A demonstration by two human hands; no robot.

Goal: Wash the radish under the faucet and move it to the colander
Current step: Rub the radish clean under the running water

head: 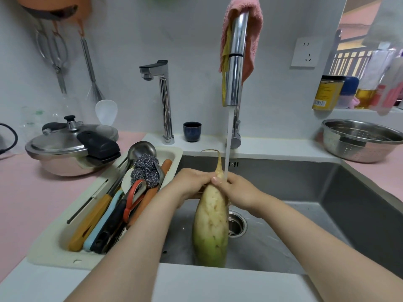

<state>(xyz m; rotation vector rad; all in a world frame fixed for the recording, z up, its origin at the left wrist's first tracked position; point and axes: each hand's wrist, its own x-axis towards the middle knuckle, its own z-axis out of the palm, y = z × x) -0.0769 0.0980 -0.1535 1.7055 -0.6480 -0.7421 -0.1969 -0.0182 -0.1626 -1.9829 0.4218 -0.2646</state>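
Note:
A long white radish [211,223] with a green base and a thin root tip is held over the steel sink [305,192], tip pointing away from me. My left hand [192,182] and my right hand [235,188] both grip its narrow upper part from either side. Water runs from the tall chrome faucet [236,59] and lands on the radish between my hands. The metal colander [359,140] stands on the pink counter at the far right, nothing visible in it.
A white tray [54,243] of utensils with a steel scourer sits left of the sink. A pressure cooker [69,147] stands on the left counter. A second small tap [163,101] and a dark cup [192,131] are behind the sink. A drain strainer [236,223] lies beside the radish.

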